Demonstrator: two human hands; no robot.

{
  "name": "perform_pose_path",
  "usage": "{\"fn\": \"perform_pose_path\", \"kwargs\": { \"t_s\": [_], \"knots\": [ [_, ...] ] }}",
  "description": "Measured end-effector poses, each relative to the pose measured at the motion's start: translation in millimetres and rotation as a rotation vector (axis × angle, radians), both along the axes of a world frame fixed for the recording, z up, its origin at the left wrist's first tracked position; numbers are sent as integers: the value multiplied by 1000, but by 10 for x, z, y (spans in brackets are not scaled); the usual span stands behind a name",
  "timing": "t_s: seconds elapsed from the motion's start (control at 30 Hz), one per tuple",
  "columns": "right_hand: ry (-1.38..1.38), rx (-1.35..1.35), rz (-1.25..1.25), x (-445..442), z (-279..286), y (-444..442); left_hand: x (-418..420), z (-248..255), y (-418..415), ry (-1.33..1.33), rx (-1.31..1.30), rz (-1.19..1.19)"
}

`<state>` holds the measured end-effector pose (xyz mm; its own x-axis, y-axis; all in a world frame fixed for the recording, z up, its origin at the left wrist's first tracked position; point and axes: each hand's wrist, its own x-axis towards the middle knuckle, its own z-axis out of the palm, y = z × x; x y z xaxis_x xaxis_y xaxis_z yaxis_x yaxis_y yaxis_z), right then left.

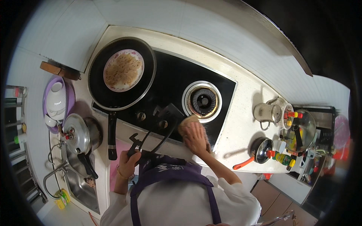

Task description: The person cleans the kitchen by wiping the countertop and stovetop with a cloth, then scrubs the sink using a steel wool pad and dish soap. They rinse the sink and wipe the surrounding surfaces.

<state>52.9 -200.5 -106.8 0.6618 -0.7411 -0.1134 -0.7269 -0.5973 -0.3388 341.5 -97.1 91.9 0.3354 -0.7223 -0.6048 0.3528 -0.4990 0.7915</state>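
My right hand (195,137) presses a tan cloth (185,124) onto the black glass cooktop (169,75), just below the right burner (204,101). Most of the cloth is covered by the hand. My left hand (128,161) grips a black-handled tool (135,144) with a hooked part, over the front edge of the counter. Dark shapes on the glass beyond it make the tool's full outline hard to tell. At the left of the cooktop sits a large frying pan (97,84), its handle towards me. Inside it lies a flower-rimmed plate (124,70) of pale brown food.
To the left are a pressure cooker (76,134), a purple basin (69,99) with white bowls, and a steel sink (84,195). On the right counter stand a metal pitcher (265,111), a small orange-handled pan (261,151) and several bottles. A range hood (282,36) overhangs the upper right.
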Motion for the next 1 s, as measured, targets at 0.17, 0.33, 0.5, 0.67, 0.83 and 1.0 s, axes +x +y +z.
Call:
{"fn": "perform_pose_path", "kwargs": {
  "t_s": [0.17,0.33,0.5,0.67,0.83,1.0],
  "knots": [
    [-50,2,266,999,191,-859,99,70,245,-111,78,26],
    [31,-366,-64,1756,-92,-2070,36,152,326,-66,126,131],
    [-52,-347,-138,1678,-382,-3213,70,206,419,-87,67,44],
    [-90,-410,-112,1606,-437,-2888,7,104,477,-142,-2,65],
    [-100,-311,91,1408,-218,-1572,15,59,263,-70,-78,-26],
    [-184,-130,112,575,40,-411,-158,24,-292,-183,-153,-170]
  ]
}}
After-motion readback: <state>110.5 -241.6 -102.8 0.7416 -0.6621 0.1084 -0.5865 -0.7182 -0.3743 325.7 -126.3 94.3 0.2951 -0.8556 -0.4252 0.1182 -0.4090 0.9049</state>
